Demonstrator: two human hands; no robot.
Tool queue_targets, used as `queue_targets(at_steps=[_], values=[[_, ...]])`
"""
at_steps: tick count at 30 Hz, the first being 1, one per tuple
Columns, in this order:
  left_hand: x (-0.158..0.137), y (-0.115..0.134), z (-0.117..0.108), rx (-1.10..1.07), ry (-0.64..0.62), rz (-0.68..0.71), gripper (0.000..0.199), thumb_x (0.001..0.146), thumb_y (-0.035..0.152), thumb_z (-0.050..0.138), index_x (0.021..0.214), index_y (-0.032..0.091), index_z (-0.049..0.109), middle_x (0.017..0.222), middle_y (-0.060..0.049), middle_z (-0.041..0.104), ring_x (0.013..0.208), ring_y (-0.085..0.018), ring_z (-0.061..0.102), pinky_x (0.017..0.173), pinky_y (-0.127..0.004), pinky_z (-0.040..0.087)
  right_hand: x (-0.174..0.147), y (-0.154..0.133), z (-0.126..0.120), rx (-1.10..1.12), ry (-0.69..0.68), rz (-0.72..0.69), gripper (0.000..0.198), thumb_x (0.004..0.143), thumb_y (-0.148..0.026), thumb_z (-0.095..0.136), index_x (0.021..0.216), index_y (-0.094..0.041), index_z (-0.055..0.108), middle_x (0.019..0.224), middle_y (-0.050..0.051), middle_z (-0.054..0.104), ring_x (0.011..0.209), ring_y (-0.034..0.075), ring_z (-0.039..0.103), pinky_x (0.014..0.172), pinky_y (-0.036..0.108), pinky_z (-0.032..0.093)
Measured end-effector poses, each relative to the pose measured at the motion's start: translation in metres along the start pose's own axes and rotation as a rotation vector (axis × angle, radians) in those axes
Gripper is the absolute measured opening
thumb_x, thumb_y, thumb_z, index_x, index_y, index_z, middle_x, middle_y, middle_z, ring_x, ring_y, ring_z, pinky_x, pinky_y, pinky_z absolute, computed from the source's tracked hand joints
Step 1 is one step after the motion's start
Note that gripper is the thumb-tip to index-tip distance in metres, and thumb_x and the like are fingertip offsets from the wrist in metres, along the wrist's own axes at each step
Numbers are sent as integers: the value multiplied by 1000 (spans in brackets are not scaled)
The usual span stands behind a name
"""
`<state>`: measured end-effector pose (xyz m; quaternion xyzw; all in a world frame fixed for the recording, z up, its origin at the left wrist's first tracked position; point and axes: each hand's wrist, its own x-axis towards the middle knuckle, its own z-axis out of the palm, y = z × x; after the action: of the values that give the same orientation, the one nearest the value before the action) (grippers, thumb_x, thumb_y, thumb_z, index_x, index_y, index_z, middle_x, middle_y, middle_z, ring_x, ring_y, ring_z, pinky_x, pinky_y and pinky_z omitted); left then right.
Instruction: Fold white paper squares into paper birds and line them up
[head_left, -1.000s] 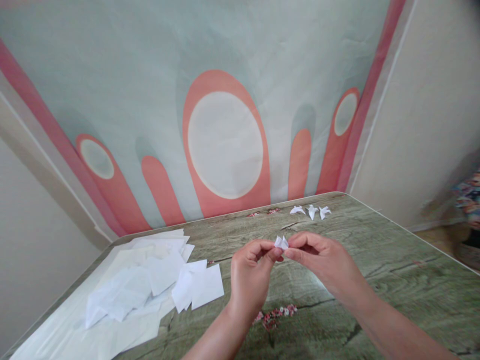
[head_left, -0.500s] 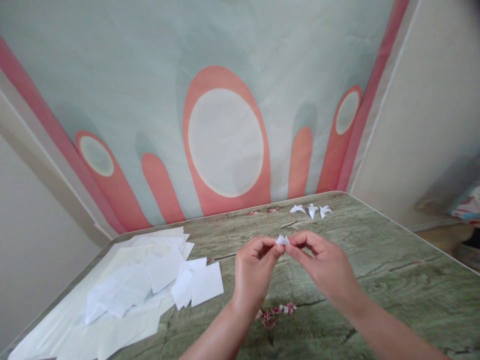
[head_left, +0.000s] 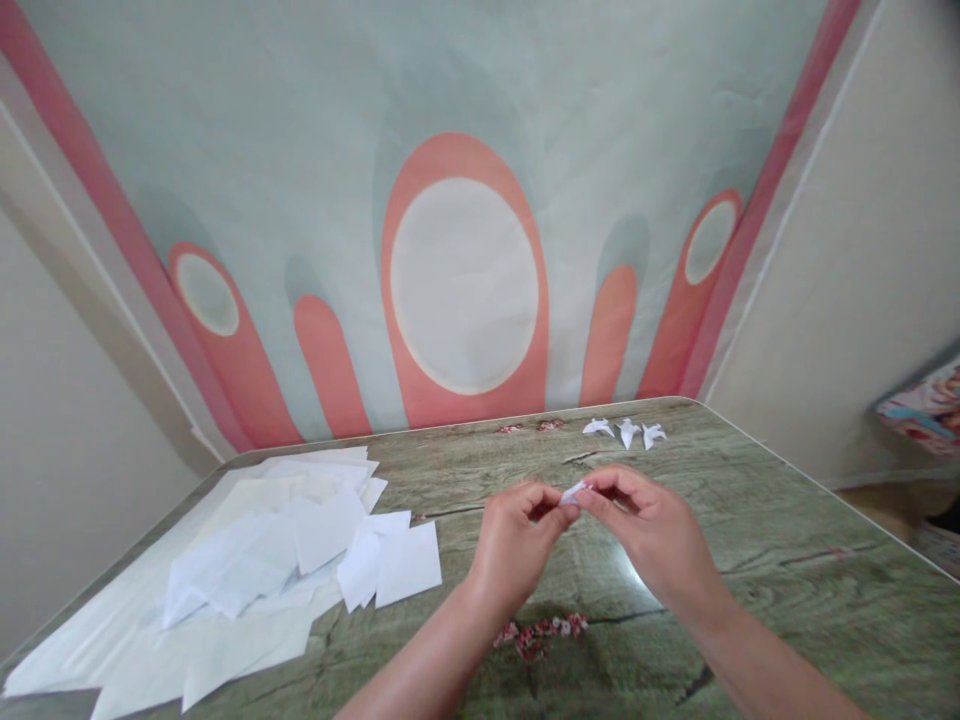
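Note:
A small folded piece of white paper [head_left: 574, 492] is pinched between both hands above the middle of the table. My left hand [head_left: 523, 535] grips its left side with thumb and forefinger. From the right, my right hand [head_left: 652, 525] pinches the other end, its fingertips covering part of the paper. The folds are too small to make out fully. Beyond my hands, three little folded paper figures [head_left: 628, 432], bird-like in outline, stand in a row near the far edge.
On the left lies a wide spread of white paper sheets [head_left: 247, 650], with smaller square pieces [head_left: 409, 565] at its right side. The wood-patterned table [head_left: 780, 560] has printed pink flowers. A patterned backdrop [head_left: 465, 285] hangs behind its far edge.
The folded paper has turned from showing two upright points to a narrow, slanted shape. Both hands remain pinched on it. The whole view has shifted slightly.

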<state>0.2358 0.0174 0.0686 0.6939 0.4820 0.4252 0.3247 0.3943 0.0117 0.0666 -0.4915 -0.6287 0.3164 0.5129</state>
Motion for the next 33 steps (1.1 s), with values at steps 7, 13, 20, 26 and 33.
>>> queue_targets(at_steps=[7, 13, 20, 26, 33], values=[[-2, 3, -5, 117, -6, 98, 14, 80, 18, 66, 66, 15, 68, 63, 0, 63, 63, -12, 56, 63, -22, 37, -3, -4, 1, -117, -3, -80, 12, 85, -32, 62, 80, -23, 68, 87, 0, 69, 82, 17, 62, 74, 27, 45], [-4, 4, 1, 106, 21, 92, 15, 81, 21, 66, 67, 15, 65, 65, 0, 63, 64, -12, 55, 63, -22, 37, -5, -4, 3, -144, 56, -182, 14, 87, -27, 59, 76, -21, 65, 78, 0, 66, 77, 16, 60, 73, 26, 43], [-3, 2, -2, 113, 44, 121, 15, 84, 23, 62, 71, 16, 64, 69, 0, 63, 67, -13, 56, 65, -22, 38, -1, -3, 1, -105, 21, -140, 6, 84, -29, 65, 85, -24, 69, 87, -1, 67, 80, 16, 61, 74, 26, 45], [-7, 3, -3, 258, 60, 227, 14, 83, 13, 61, 69, 16, 62, 65, 1, 62, 64, -12, 56, 62, -21, 36, -2, -1, 4, -200, -4, -361, 15, 91, -19, 55, 77, -19, 60, 76, 1, 60, 77, 16, 56, 71, 27, 41], [-7, 4, -5, 305, 100, 282, 14, 85, 13, 58, 72, 17, 61, 67, 0, 62, 65, -12, 56, 62, -21, 37, -4, -4, 4, -168, 25, -295, 7, 88, -25, 61, 81, -21, 62, 81, 0, 64, 77, 16, 58, 70, 26, 43]])
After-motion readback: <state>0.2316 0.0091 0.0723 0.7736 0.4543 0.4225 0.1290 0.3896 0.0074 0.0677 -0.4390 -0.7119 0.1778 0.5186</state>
